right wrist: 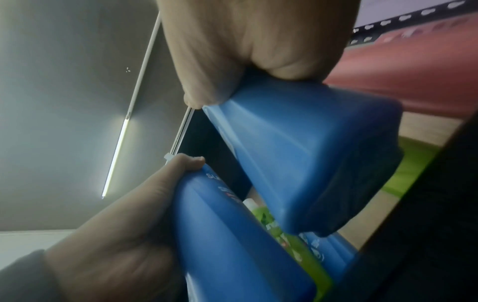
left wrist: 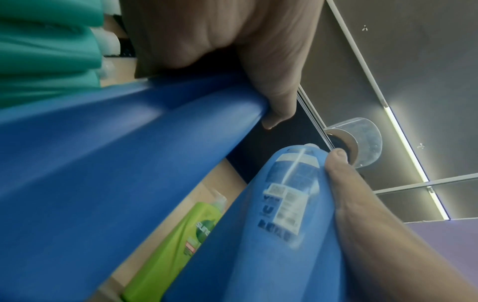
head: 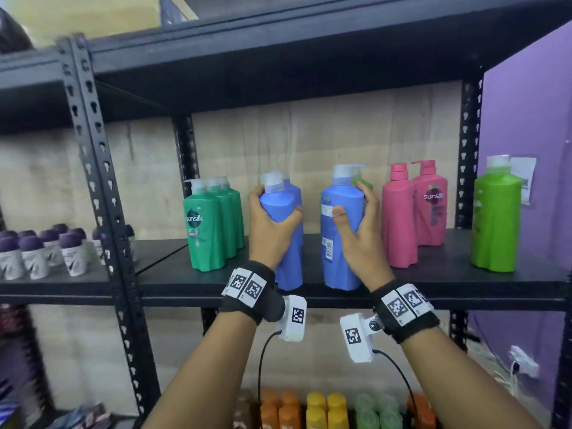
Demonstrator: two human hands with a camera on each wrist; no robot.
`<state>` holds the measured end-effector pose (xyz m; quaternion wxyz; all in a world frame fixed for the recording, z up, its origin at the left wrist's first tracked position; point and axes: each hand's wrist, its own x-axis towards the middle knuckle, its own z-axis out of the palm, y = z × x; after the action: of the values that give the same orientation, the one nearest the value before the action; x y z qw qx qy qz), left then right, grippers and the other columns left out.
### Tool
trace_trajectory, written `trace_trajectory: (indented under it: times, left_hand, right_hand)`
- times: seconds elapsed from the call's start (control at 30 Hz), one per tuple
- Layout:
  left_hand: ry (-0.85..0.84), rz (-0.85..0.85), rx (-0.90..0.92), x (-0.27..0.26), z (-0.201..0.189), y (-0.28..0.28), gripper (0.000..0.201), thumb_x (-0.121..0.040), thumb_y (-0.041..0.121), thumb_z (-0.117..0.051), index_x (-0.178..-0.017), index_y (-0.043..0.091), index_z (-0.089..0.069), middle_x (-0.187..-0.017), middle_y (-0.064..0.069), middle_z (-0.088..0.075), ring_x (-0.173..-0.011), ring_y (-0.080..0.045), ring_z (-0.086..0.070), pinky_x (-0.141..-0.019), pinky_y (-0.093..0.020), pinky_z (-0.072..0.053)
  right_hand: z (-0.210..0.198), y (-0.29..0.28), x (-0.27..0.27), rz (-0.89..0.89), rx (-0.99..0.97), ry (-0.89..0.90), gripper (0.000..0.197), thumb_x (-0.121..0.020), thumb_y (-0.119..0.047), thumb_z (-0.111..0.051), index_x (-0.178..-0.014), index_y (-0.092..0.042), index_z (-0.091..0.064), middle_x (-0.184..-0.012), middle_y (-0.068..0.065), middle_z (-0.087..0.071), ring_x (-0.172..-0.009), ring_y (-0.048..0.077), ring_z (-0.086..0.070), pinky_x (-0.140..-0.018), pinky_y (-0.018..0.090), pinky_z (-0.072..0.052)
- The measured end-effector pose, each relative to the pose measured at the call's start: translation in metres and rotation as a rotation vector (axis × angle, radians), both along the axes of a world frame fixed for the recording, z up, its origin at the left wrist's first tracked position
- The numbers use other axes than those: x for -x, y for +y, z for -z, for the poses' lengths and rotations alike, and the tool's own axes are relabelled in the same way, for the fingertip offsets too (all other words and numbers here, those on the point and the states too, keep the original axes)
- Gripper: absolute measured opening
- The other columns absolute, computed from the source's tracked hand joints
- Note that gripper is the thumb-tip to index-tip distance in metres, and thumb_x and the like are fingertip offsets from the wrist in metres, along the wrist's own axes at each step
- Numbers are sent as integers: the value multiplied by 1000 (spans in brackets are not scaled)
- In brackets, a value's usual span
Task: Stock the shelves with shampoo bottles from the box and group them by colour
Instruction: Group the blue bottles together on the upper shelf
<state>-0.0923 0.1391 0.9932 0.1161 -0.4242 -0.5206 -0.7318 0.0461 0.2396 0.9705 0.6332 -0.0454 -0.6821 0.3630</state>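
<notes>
Blue shampoo bottle (head: 280, 224) gripped in left hand (head: 269, 226), fingers wrapped round its shoulder, thumb on the near face; second blue one directly behind it. Another blue bottle (head: 342, 227) held in right hand (head: 359, 230), thumb across the back label, fingers curled round its far side. Both upright on black shelf (head: 433, 274) (or just above it; cannot tell from the wrist views). Left of the left hand, touching distance: three dark green bottles (head: 210, 224). Right of the right hand: two pink bottles (head: 411, 209), then, well apart, one lime green bottle (head: 495, 218). Behind the right hand's fingers, another lime bottle (left wrist: 181, 241) peeking out.
</notes>
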Motion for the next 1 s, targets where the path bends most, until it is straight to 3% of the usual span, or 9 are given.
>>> trace_trajectory:
  times: [0.03,0.1,0.2,0.3,0.37,0.47,0.53,0.77,1.0]
  left_hand:
    - [5,-27,19,6,-1,-4,64,-81,16,-82,-127,29,-40,-122,5,-61,-107,-9,-64,-94,-27,-52]
    - [8,-67,41,17,-2,-11,66,-81,17,-82,-129,31,-39,-124,2,-61,-109,-16,-64,-94,-30,-52]
    - [-1,-107,72,34,-4,-17,68,-81,24,-81,-135,30,-40,-127,0,-61,-110,-20,-63,-95,-33,-51]
    - [-13,-158,122,49,-5,-17,75,-82,30,-82,-144,23,-39,-129,-2,-62,-112,-24,-63,-101,-43,-51]
    - [-22,-160,144,55,-4,-17,77,-81,35,-81,-145,26,-39,-127,0,-62,-109,-22,-64,-99,-44,-52]
    - [-19,-146,170,62,-3,-17,82,-77,44,-78,-147,31,-37,-126,2,-62,-107,-21,-65,-96,-43,-54]
    - [-10,-155,182,66,-4,-17,84,-76,46,-77,-148,29,-36,-127,-1,-61,-108,-23,-64,-97,-44,-54]
    - [-18,-162,195,82,-5,-14,82,-83,37,-81,-150,25,-35,-131,-3,-59,-110,-23,-63,-97,-44,-54]
    - [-35,-147,184,87,-7,-16,84,-85,34,-81,-154,22,-33,-138,-5,-56,-120,-24,-60,-103,-46,-51]
  right_hand:
    - [0,-2,6,-6,-6,-36,63,-102,-33,-61,-154,-18,-30,-142,-22,-47,-126,-10,-50,-107,18,-41]
    - [-2,-2,17,-12,1,-128,70,-101,-34,-64,-157,-22,-24,-146,-13,-48,-129,2,-52,-107,19,-39]
    - [-9,4,30,-5,25,-255,85,-99,-36,-65,-162,-23,-10,-161,1,-35,-143,17,-42,-118,34,-35]
    - [-17,12,41,-1,44,-377,87,-100,-36,-65,-162,-23,-6,-162,3,-32,-142,24,-43,-117,44,-37]
    - [-21,19,46,73,12,-463,87,-98,-38,-66,-161,-20,-8,-158,6,-37,-135,27,-48,-111,41,-41]
    - [-28,31,54,147,-28,-562,88,-97,-41,-67,-158,-17,-9,-145,9,-50,-109,23,-56,-86,30,-42]
    - [-33,37,59,155,-30,-601,87,-96,-40,-68,-157,-17,-11,-137,10,-54,-100,22,-55,-80,29,-41]
    - [-40,51,78,160,48,-625,85,-91,-35,-75,-153,-19,-19,-125,9,-58,-96,29,-60,-75,31,-44]
    - [-41,51,84,168,109,-619,99,-87,-32,-80,-159,-20,-14,-132,8,-57,-107,31,-62,-83,35,-51]
